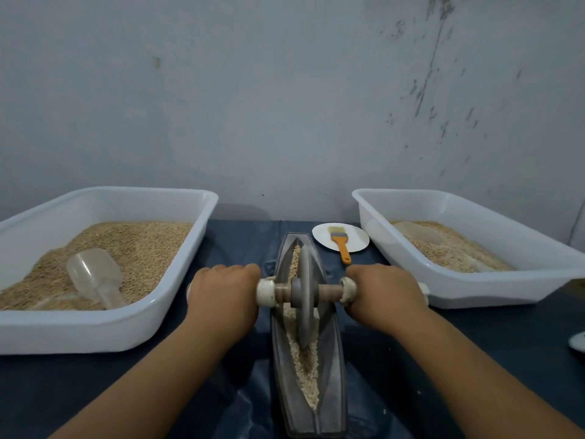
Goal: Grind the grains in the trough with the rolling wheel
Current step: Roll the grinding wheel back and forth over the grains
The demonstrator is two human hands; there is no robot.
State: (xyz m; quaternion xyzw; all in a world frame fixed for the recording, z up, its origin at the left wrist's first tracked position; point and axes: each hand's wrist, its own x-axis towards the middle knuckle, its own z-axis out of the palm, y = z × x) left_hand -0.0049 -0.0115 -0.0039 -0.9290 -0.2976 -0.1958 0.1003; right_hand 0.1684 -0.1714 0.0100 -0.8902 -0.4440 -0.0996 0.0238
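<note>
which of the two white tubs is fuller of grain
The left tub, beside the left hand: its grain is heaped high around a clear scoop. The right tub holds a shallower layer.

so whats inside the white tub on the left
The left tub holds a deep bed of tan grain with a clear plastic scoop lying on it. The tub floor is covered by the grain, so anything buried cannot be seen.

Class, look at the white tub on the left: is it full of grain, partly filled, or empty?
Partly filled. Grain covers the floor of the left tub, but its walls rise bare above it, and a clear scoop lies on top.
</note>
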